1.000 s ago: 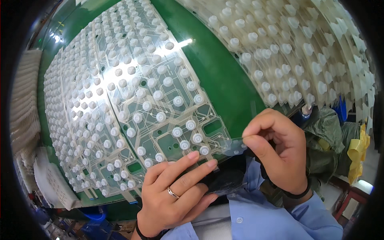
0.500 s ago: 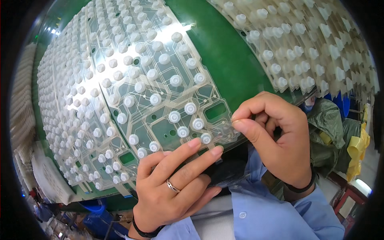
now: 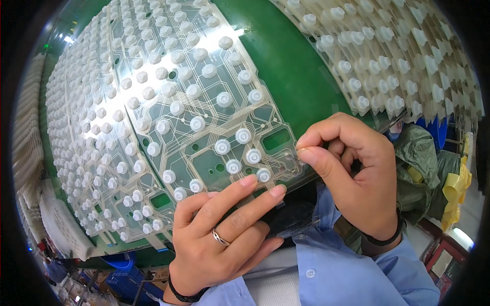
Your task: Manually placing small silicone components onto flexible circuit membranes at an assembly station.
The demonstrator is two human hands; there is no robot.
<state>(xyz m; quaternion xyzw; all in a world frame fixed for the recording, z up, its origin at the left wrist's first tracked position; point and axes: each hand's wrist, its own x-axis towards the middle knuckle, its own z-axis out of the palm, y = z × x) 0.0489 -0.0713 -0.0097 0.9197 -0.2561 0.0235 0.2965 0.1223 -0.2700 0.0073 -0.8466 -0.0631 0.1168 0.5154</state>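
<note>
Your right hand [image 3: 357, 178] pinched the clear membrane sheet [image 3: 214, 132] at its near-right edge; left hand [image 3: 219, 239] lay flat, fingers together, on its front edge. Sheet lay on the green bench [image 3: 286, 66]. Prob thin, floppy, creases easily; grip edges only.

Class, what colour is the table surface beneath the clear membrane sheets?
Green table surface, clearest in the head view.

A: That clear membrane sheet [image 3: 204, 122] looks like glossy thin plastic film, with matt white rubbery domes [image 3: 223, 147] on it.
B: Yep, over a smooth green tabletop [image 3: 286, 66]. The ring [image 3: 220, 237] is shiny metal, the sleeve [image 3: 347, 270] soft cloth.
</note>
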